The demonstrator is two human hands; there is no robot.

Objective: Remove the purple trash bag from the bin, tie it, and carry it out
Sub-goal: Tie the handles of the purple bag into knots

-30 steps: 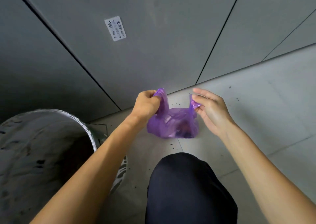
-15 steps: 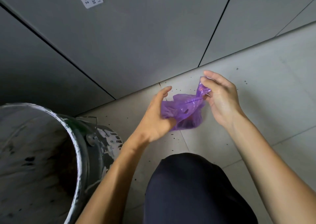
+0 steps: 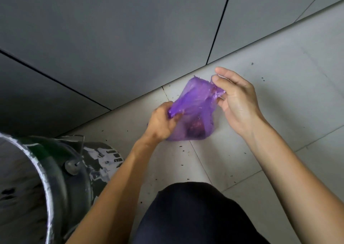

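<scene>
The small purple trash bag [image 3: 193, 111] is out of the bin and held over the floor tiles, with something dark and roundish showing through its lower part. My left hand [image 3: 161, 122] is shut on a gathered corner of the bag's mouth at the lower left. My right hand [image 3: 235, 98] pinches the opposite corner at the upper right between thumb and fingers. The bin [image 3: 46, 184], a paint-stained round bucket with a white rim, stands at the lower left, apart from the bag.
A grey panelled wall [image 3: 130, 38] rises just beyond the bag. Pale floor tiles [image 3: 279, 66] with scattered dark specks stretch to the right. My dark-clothed knee [image 3: 195, 215] sits at the bottom centre, between my forearms.
The left hand went from pressing the bag's side to gripping a gathered corner lower down. The right hand stretched its corner up and right. The view dipped towards the floor.
</scene>
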